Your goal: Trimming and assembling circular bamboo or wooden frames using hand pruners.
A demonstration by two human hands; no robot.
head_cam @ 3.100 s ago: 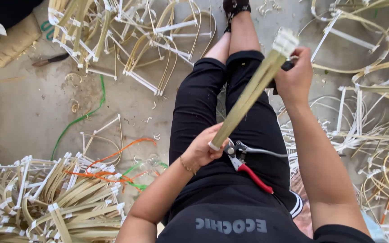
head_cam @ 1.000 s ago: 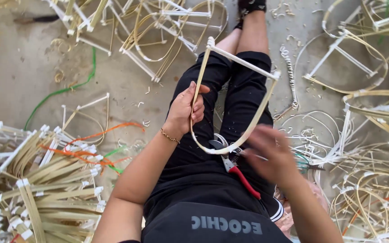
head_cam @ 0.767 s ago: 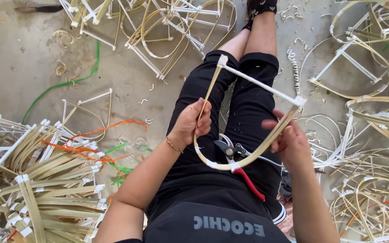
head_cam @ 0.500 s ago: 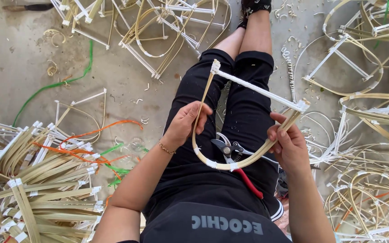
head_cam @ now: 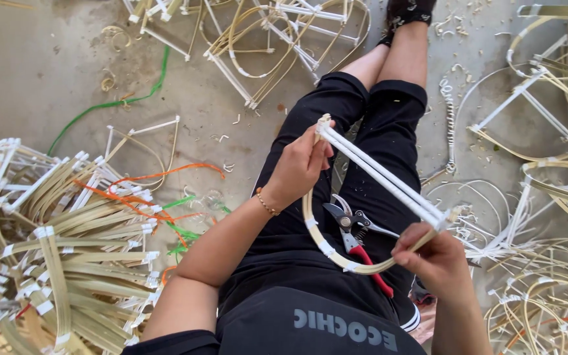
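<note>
Seen from above: seated on a grey concrete floor (head_cam: 47,72), black-trousered legs (head_cam: 363,131) stretched toward the top of the frame. Centre frame, over the lap, a D-shaped bamboo frame (head_cam: 369,217): white-wrapped straight bars running diagonally from upper left to lower right, a pale bent strip bowing beneath them with white tape bindings. At the frame's upper-left corner, left hand (head_cam: 300,167), fingers curled shut around the bar ends, a beaded bracelet (head_cam: 265,202) at the wrist. At the lower-right corner, right hand (head_cam: 438,260), fingers pinched closed on the junction of bars and curved strip. Inside the loop, lying on the lap, pruning shears (head_cam: 353,233) with one red handle, blades pointing to the upper left, untouched by either hand. Left edge of the frame, a thick stack of finished bamboo frames (head_cam: 54,256), white tape at the ends, with orange and green plastic strings (head_cam: 159,197) trailing over it. Top centre, a loose tangle of more frames (head_cam: 264,33) beside the feet. Right side, from top to bottom, scattered hoops and strips (head_cam: 547,171) spread across the floor, well apart from the hands. Upper left, a green cord (head_cam: 119,98) snaking over bare concrete among curled shavings.
</note>
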